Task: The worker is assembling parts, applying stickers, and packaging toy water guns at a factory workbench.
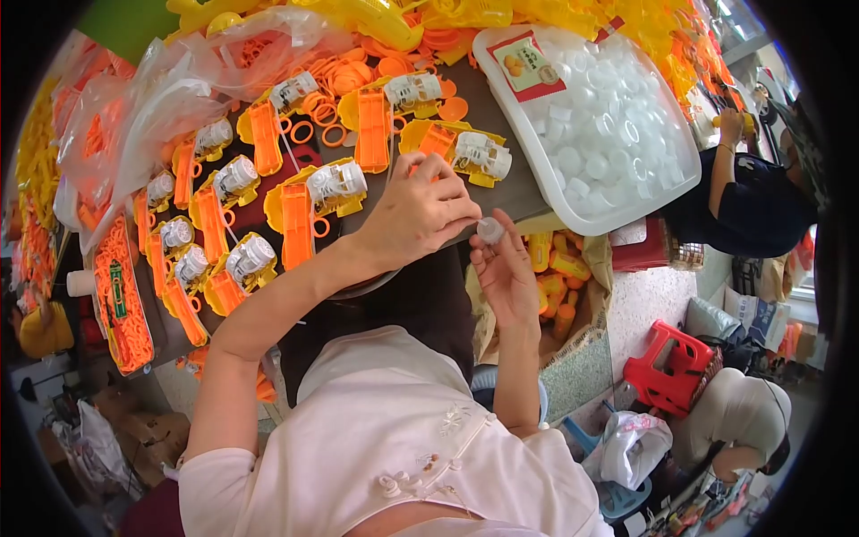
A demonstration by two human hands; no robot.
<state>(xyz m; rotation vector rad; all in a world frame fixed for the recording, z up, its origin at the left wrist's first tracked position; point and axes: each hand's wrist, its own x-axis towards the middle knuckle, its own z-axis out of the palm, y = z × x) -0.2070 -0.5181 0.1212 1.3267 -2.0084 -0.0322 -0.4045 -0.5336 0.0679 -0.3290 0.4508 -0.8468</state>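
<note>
Just in front of the table edge, my right hand (507,282) holds a small translucent white plastic cap (489,231) between thumb and fingertips. My left hand (416,210) reaches across from the left, its fingers bent and closed, with one fingertip close against that cap. Whatever it pinches is hidden. Right beyond the left fingers lies a yellow toy half-shell with an orange part and a white mechanism (481,157). Several similar half-shell assemblies (295,222) lie in rows on the dark table to the left, partly covered by my left forearm.
A white tub (573,215) full of translucent caps stands at the right. Orange rings (333,134) and clear bags (134,125) lie behind the assemblies. A narrow tray of orange pieces (134,336) sits at far left. Below the table edge is a paper sack (595,268) of yellow-orange parts. Other people work nearby.
</note>
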